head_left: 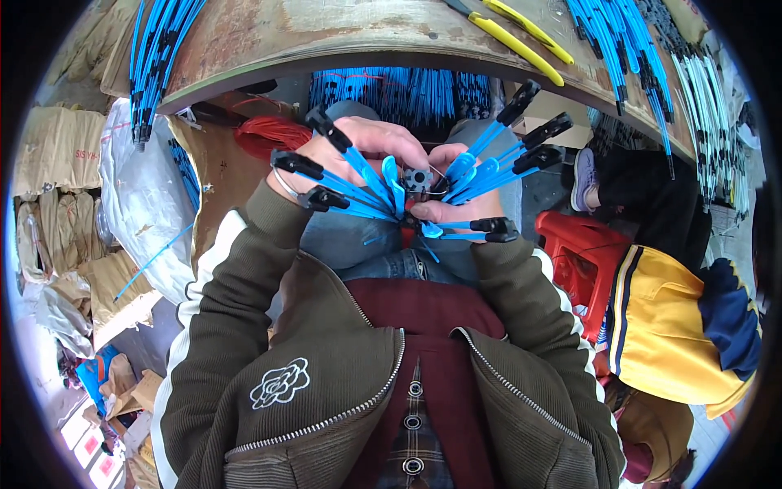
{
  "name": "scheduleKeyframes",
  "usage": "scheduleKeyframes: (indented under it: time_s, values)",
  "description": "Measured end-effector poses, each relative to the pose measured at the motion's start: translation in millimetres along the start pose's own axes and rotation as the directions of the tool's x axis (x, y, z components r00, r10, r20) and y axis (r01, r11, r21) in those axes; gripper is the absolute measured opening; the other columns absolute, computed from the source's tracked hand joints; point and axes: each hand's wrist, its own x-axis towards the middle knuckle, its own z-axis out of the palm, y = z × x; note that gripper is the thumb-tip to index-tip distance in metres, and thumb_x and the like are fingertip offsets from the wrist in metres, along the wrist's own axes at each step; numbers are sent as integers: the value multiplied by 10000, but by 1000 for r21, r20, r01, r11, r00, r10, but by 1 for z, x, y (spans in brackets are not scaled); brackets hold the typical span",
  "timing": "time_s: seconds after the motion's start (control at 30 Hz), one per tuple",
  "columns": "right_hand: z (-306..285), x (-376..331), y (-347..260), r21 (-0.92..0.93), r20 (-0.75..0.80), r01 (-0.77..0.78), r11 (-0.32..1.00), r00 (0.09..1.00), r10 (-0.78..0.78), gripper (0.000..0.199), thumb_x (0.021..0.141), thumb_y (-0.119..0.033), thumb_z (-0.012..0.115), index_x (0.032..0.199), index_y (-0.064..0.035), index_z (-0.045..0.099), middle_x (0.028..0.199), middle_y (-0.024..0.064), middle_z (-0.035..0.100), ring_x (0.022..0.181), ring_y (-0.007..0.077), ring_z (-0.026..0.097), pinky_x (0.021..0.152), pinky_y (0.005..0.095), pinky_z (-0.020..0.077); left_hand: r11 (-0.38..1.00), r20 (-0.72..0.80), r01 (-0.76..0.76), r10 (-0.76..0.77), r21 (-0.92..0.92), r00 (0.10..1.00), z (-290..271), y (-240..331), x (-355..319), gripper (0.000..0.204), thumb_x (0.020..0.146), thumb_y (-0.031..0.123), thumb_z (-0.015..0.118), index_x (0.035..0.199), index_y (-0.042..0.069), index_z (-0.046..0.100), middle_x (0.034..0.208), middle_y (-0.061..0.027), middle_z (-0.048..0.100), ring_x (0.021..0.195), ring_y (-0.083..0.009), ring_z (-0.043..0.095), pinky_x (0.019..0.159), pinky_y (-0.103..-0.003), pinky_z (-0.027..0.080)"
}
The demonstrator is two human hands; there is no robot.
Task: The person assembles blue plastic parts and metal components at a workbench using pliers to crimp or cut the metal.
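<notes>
While both hands' fingers (440, 210) grip blue cables (362, 183) | workbench (326, 33) above, yellow pliers (521, 37).

An olive-green ribbed zip jacket (326, 342) with white sleeve stripes and a white embroidered rose (279, 383), over a maroon buttoned top (423, 359), plaid shirt and blue jeans (391, 265).

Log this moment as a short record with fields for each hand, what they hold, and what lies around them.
left hand: holds a fan of blue wires with black end caps, fingertips at a small black connector
right hand: holds a second fan of blue wires, thumb by the same connector
bench: wooden, curved edge, above the hands
on bench: yellow-handled pliers, bundles of blue wires
under bench: red wire coil
right side: red plastic stool
</notes>
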Motion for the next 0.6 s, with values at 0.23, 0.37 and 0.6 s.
scheduleKeyframes:
  time_s: [0.23, 0.37, 0.6]
  values:
    - [-8, 8, -6, -111, -16, 87, 990, 996, -90, 499, 611, -50, 796, 1024, -34, 516, 834, 12, 587, 765, 81, 561, 702, 251, 478, 998, 35, -57, 56, 18, 998, -2, -1, 10, 351, 848, 272, 553, 1005, -36, 615, 988, -203, 623, 916, -302, 611, 814, -386, 471]
    - [-6, -1, -24, -146, -130, -61, 987, 991, 42, 548, 606, -149, 790, 1071, -40, 521, 937, 55, 571, 856, 130, 557, 765, 291, 471, 904, 282, 191, -82, -383, 956, -6, -8, 21, 645, 767, 483, 584, 1141, -41, 542, 1115, -144, 581, 1049, -257, 541, 900, -378, 404]
    - [5, -2, -16, -69, -49, 60, 996, 997, -63, 614, 594, -109, 769, 1128, -24, 479, 1005, 118, 595, 946, 182, 577, 821, 327, 464, 942, -53, 311, -319, -125, 946, -21, -30, -58, 511, 753, 210, 664, 1172, -39, 512, 1146, -135, 556, 1018, -223, 541, 888, -354, 433]
